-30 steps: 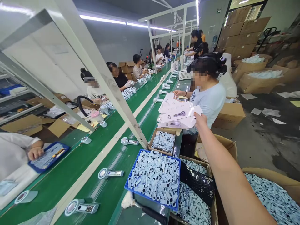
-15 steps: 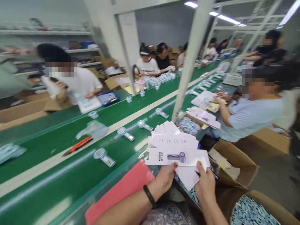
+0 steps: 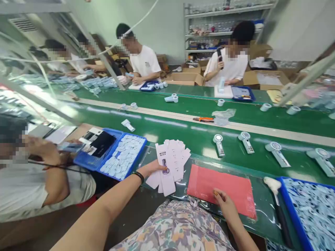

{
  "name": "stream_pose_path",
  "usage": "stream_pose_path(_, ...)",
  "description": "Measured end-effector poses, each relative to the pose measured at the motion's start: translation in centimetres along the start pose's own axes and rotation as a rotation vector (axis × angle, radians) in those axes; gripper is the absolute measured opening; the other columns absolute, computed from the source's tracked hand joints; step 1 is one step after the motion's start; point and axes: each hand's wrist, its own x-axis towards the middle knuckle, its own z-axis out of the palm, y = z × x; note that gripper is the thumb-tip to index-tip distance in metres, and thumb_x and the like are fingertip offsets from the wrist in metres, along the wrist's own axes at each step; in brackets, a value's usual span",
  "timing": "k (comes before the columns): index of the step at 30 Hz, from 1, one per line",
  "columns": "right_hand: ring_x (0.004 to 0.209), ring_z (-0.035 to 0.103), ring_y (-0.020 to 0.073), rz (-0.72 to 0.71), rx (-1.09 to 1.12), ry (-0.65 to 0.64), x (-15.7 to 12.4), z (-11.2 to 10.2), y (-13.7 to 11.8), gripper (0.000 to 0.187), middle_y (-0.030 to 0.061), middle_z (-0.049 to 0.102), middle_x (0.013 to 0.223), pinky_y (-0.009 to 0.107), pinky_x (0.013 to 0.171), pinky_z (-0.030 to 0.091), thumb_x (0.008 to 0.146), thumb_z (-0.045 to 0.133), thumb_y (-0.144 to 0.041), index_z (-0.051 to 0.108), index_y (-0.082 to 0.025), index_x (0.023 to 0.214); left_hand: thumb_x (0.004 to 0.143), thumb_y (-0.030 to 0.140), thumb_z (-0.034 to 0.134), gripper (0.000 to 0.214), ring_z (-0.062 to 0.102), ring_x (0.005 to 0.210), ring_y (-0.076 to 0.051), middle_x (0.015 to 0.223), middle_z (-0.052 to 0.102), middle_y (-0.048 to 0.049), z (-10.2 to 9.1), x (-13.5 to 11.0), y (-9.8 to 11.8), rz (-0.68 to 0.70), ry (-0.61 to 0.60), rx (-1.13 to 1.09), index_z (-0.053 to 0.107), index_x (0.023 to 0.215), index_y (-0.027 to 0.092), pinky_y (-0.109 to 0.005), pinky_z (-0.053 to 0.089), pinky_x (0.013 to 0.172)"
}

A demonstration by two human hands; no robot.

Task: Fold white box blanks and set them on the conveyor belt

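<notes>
My left hand (image 3: 155, 168) holds a flat white printed carton (image 3: 163, 158), with its thumb on the printed picture of a small handheld fan. Under and around it, more flat cartons (image 3: 176, 157) lie fanned out at the belt's near edge. My right hand (image 3: 224, 204) hangs over the front edge of a red sheet (image 3: 222, 184), fingers loosely curled and apart, with nothing visible in them. Several light-blue handheld fans (image 3: 219, 144) lie on the green belt beyond the sheet.
Blue trays of light-blue parts stand at left (image 3: 124, 157) and right (image 3: 311, 209). A black-handled mallet (image 3: 280, 209) lies beside the right tray. Orange-handled pliers (image 3: 204, 119) and a plastic bag (image 3: 223, 116) lie on the line. Co-workers sit opposite, and one sits close at left.
My view has swung left, away from the boxes of parts. Both hands held the cartons before; now the cartons are on the belt's edge under my left hand, and my right hand has let go.
</notes>
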Motion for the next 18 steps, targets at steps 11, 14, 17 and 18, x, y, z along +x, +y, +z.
stream_pose_path(11, 0.103, 0.074, 0.0352, -0.066, -0.178, -0.110, 0.1, 6.5, -2.0, 0.053, 0.0107, 0.079, 0.103, 0.049, 0.099, 0.059, 0.057, 0.075, -0.064, 0.077, -0.024, 0.091, 0.082, 0.045, 0.082, 0.090, 0.030, 0.153, -0.043, 0.158, 0.046, -0.0207, -4.5, 1.9, -3.7, 0.000, 0.547, 0.725, 0.039, 0.155, 0.015, -0.055, 0.027, 0.124)
stream_pose_path(14, 0.100, 0.075, 0.0354, -0.070, -0.207, -0.139, 0.1, 6.6, -1.7, 0.055, 0.0122, 0.079, 0.102, 0.049, 0.095, 0.060, 0.059, 0.073, -0.067, 0.076, -0.022, 0.091, 0.084, 0.034, 0.080, 0.091, 0.039, 0.146, -0.042, 0.150, 0.051, -0.0226, -2.5, 2.1, -4.6, -0.049, 0.598, 0.840, 0.031, 0.158, 0.012, -0.055, 0.037, 0.117)
stream_pose_path(17, 0.098, 0.075, 0.0344, -0.073, -0.258, -0.212, 0.5, 7.5, -1.9, 0.051, 0.0133, 0.080, 0.099, 0.048, 0.094, 0.060, 0.065, 0.072, -0.061, 0.076, -0.019, 0.093, 0.090, 0.028, 0.073, 0.079, 0.047, 0.138, -0.038, 0.143, 0.055, -0.0184, -1.3, 2.1, -5.3, -0.093, 0.640, 0.892, 0.034, 0.158, 0.016, -0.053, 0.042, 0.112)
stream_pose_path(18, 0.098, 0.075, 0.0330, -0.076, -0.276, -0.246, 0.8, 8.2, -2.2, 0.047, 0.0132, 0.080, 0.099, 0.046, 0.094, 0.060, 0.068, 0.071, -0.058, 0.076, -0.018, 0.094, 0.091, 0.029, 0.073, 0.077, 0.047, 0.138, -0.038, 0.144, 0.054, -0.0179, -1.1, 2.0, -5.5, -0.108, 0.659, 0.901, 0.036, 0.157, 0.016, -0.053, 0.043, 0.112)
